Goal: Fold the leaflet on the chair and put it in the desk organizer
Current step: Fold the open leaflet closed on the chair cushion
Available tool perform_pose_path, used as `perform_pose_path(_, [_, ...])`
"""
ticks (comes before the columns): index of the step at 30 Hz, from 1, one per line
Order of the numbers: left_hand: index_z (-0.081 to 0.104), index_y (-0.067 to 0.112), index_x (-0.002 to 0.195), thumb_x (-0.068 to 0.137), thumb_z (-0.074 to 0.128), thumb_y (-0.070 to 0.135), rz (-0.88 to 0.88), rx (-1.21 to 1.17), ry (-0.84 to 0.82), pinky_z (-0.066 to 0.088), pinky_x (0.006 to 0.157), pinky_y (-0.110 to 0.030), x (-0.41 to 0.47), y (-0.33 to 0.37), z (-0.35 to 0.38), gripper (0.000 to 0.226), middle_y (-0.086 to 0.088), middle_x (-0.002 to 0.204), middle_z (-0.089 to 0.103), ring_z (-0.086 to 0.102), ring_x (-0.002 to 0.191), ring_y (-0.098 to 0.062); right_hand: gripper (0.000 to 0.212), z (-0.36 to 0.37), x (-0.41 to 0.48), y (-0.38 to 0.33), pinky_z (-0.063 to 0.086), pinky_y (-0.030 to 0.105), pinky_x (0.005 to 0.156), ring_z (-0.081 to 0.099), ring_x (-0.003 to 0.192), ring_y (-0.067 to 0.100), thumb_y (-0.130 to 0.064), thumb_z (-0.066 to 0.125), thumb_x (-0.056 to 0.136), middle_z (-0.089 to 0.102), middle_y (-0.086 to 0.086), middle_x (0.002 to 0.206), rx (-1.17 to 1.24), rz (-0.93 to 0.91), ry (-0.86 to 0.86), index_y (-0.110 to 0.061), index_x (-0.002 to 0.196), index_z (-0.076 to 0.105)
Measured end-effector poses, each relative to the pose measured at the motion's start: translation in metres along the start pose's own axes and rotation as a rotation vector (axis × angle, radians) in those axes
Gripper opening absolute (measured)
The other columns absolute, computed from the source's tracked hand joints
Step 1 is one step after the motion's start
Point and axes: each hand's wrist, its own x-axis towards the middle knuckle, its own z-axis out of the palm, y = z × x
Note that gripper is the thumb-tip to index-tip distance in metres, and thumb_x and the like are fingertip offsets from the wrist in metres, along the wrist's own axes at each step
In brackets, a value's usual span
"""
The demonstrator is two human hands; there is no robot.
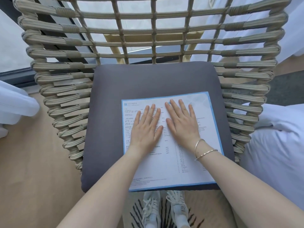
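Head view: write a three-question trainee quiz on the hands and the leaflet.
1. True or false: the white, blue-bordered paper leaflet is already folded.
2. Where does the leaflet lie? A) wooden floor B) dark grey seat cushion of the woven rope chair C) white bedding
3. Which wrist wears the thin metal bracelets?

Key
1. False: it lies open and flat under the left hand and right hand, both palm-down with fingers spread.
2. B
3. The right.
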Motion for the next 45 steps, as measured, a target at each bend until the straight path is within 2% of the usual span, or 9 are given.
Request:
perform_pose_path(4, [0.024, 0.017, 0.153, 0.097, 0.022, 0.047, 0.010, 0.038, 0.026, 0.003, 0.121, -0.044, 0.024, -0.017, -0.002, 0.064, -0.006, 0.162, 0.019, 0.015, 0.150, -0.024, 0.057, 0.002, 0.026, -0.002, 0.004, 0.050, 0.121, 0.015, 0.153, 0.027, -0.037, 0.035, 0.104, 0.024, -0.001, 0.165, -0.008, 0.004, 0.029, -0.023, 0.158, 0.024])
perform_pose_path(9, [0.022, 0.017, 0.154, 0.100, 0.035, 0.042, 0.009, 0.052, 0.042, 0.000, 0.121, -0.043, 0.029, -0.020, 0.000, 0.061, -0.006, 0.163, 0.016, 0.012, 0.151, -0.024, 0.057, 0.004, 0.033, -0.002, 0.004, 0.050, 0.122, 0.014, 0.153, 0.027, -0.036, 0.035, 0.104, 0.024, -0.001, 0.165, -0.009, -0.001, 0.046, -0.023, 0.158, 0.024])
perform_pose_path(12, [0.021, 0.016, 0.154, 0.100, 0.033, 0.043, 0.016, 0.035, 0.034, 0.000, 0.121, -0.043, 0.027, -0.017, -0.011, 0.061, -0.007, 0.163, 0.015, 0.010, 0.151, -0.025, 0.057, -0.005, 0.031, -0.004, 0.005, 0.050, 0.122, 0.015, 0.153, 0.028, -0.036, 0.036, 0.104, 0.024, 0.001, 0.165, 0.009, -0.015, 0.058, -0.021, 0.157, 0.025])
perform_pose_path(18, [0.024, 0.014, 0.154, 0.097, 0.031, 0.044, 0.023, -0.036, 0.103, 0.006, 0.121, -0.047, -0.015, -0.003, -0.029, 0.064, -0.007, 0.162, 0.019, 0.014, 0.150, -0.026, 0.058, -0.020, -0.021, 0.004, 0.013, 0.052, 0.120, 0.021, 0.151, 0.029, -0.038, 0.032, 0.100, 0.030, 0.003, 0.163, 0.058, 0.018, 0.126, -0.020, 0.155, 0.032])
perform_pose_path(25, [0.019, 0.015, 0.155, 0.097, 0.027, 0.046, -0.113, 0.024, 0.015, 0.001, 0.120, -0.043, -0.093, -0.014, -0.005, 0.066, -0.007, 0.163, 0.015, 0.013, 0.150, -0.025, 0.061, -0.008, -0.105, 0.036, 0.016, 0.058, 0.119, 0.022, 0.151, 0.032, -0.040, 0.028, 0.098, 0.030, 0.006, 0.162, 0.009, 0.197, 0.056, -0.019, 0.156, 0.031])
perform_pose_path(32, [0.018, 0.015, 0.155, 0.097, 0.028, 0.046, -0.101, 0.074, -0.009, 0.006, 0.121, -0.047, -0.096, -0.020, 0.014, 0.067, -0.008, 0.163, 0.014, 0.011, 0.150, -0.024, 0.061, 0.012, -0.111, 0.041, 0.013, 0.056, 0.120, 0.020, 0.151, 0.030, -0.040, 0.032, 0.098, 0.028, 0.003, 0.163, -0.036, 0.194, 0.075, -0.022, 0.157, 0.026])
perform_pose_path(38, [0.026, 0.014, 0.153, 0.095, 0.030, 0.045, -0.110, -0.006, -0.022, 0.010, 0.120, -0.046, -0.095, -0.018, -0.005, 0.065, -0.011, 0.161, 0.021, 0.019, 0.149, -0.029, 0.062, -0.005, -0.110, 0.038, 0.015, 0.057, 0.120, 0.021, 0.151, 0.031, -0.042, 0.033, 0.097, 0.029, 0.005, 0.163, 0.017, 0.200, 0.039, -0.022, 0.155, 0.033])
perform_pose_path(41, [0.032, 0.014, 0.151, 0.094, 0.042, 0.041, -0.229, -0.099, 0.037, 0.018, 0.118, -0.047, -0.092, -0.019, -0.017, 0.063, -0.019, 0.160, 0.024, 0.020, 0.147, -0.035, 0.064, -0.016, -0.109, 0.041, 0.013, 0.053, 0.120, 0.017, 0.151, 0.034, -0.044, 0.044, 0.094, 0.024, 0.010, 0.164, 0.048, 0.240, 0.054, -0.026, 0.155, 0.033])
perform_pose_path(45, [0.026, 0.018, 0.152, 0.094, 0.051, 0.040, -0.402, -0.167, 0.029, 0.023, 0.116, -0.052, -0.083, -0.019, -0.026, 0.067, -0.022, 0.159, 0.019, 0.011, 0.147, -0.037, 0.068, -0.024, -0.106, 0.046, 0.012, 0.051, 0.122, 0.010, 0.153, 0.034, -0.048, 0.052, 0.096, 0.014, 0.017, 0.165, 0.106, 0.317, -0.001, -0.029, 0.156, 0.028])
